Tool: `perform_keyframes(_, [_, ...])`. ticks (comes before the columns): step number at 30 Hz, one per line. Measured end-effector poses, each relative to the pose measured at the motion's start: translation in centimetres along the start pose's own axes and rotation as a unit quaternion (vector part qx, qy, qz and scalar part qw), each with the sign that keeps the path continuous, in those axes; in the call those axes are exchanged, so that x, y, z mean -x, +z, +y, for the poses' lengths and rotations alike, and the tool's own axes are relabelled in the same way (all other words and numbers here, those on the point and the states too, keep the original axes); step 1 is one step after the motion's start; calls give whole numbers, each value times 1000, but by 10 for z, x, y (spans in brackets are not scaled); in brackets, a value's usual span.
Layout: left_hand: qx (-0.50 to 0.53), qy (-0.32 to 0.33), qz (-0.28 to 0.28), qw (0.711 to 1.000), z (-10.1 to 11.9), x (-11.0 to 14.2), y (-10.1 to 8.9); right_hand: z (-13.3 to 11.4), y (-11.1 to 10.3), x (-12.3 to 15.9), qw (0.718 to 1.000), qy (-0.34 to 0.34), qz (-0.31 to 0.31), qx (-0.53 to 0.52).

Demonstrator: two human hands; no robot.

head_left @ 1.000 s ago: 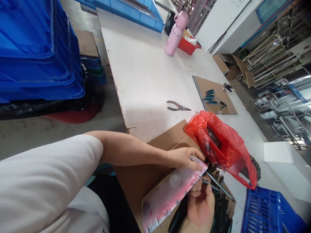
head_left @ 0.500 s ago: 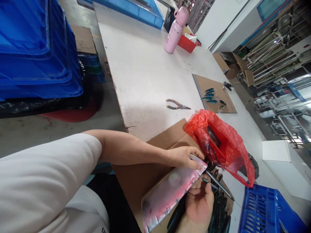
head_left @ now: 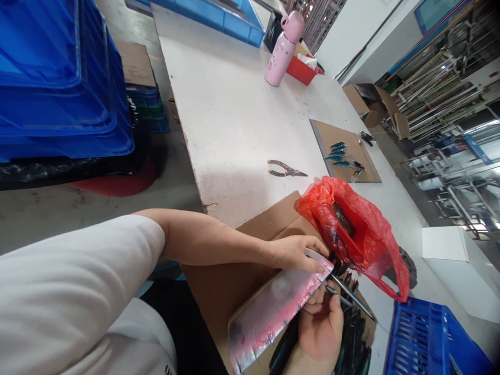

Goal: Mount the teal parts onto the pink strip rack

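My left hand point(head_left: 299, 252) is closed on the top end of a pink-and-white board point(head_left: 269, 312) with slits along its edge. Below it, my right hand point(head_left: 322, 325), palm up, pinches a slender dark glossy piece point(head_left: 339, 296) between thumb and fingers, close to the board's slit edge. A longer grey tapered piece point(head_left: 355, 299) sticks out from the board's upper corner; how it is held there is hidden. Many dark, slim glossy pieces point(head_left: 351, 338) lie beneath and beside my right hand. Brown cardboard point(head_left: 214, 291) lies under the board.
An open red plastic bag point(head_left: 351, 224) stands beyond my hands, with a blue crate point(head_left: 416, 333) to its right. Farther off are pliers point(head_left: 287, 169), a cardboard sheet point(head_left: 344, 140) with several teal pieces, and a pink bottle point(head_left: 281, 54). Stacked blue bins point(head_left: 58, 83) stand left.
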State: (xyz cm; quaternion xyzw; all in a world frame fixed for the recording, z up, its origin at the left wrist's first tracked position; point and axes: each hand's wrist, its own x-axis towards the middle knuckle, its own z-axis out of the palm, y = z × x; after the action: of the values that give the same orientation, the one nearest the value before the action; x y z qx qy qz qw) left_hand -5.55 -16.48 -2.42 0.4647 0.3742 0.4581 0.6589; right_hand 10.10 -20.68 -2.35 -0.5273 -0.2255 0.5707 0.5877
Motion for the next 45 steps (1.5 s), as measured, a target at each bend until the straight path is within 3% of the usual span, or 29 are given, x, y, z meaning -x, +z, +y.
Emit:
perform_keyframes(4, [-15,1,3,1000,0,0,0,-1,2,4,998,1,57,-7])
perform_keyframes(9, [-21,8,3,1000,3,2,0,0,4,7,997,-33,70,20])
perform_keyframes(19, [-52,21,2,998,4,2,-2,-3,6,6,997,16,72,-16])
perform_keyframes(31, [-46,15,2,999,3,3,-2,5,14,17,992,-110,20,57])
perform_keyframes(39, [-12,13,1,1000,1,1,-1,2,15,23,993,-103,-6,54])
perform_keyframes(45, [0,-18,-2,1000,-1,3,0,7,13,18,992,-115,17,45])
